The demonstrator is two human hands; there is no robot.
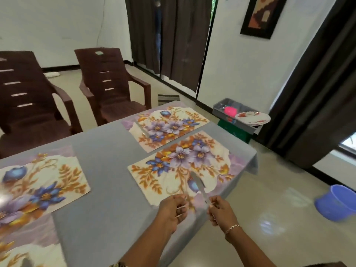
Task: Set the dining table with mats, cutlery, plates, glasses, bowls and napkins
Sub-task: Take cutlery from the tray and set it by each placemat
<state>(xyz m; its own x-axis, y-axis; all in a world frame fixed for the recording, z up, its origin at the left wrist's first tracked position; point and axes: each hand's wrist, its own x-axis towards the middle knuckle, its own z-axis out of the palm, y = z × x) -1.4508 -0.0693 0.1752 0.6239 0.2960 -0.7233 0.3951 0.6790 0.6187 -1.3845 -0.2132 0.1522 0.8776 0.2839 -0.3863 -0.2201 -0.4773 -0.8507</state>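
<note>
While mats (173, 166) are lying on the tabletop (107, 151), the right hand (221, 211) is gripping a knife (198, 183), the left hand (173, 209) pinching cutlery (182, 206); plates (252, 117) are waiting aside.

The handle of the knife (198, 185) is hidden inside the right hand (221, 211), blur hides whether the left hand (173, 211) holds anything, the left mat (44, 182) smears off the picture's edge, and the tray (217, 110) contents are too small to tell.
</note>
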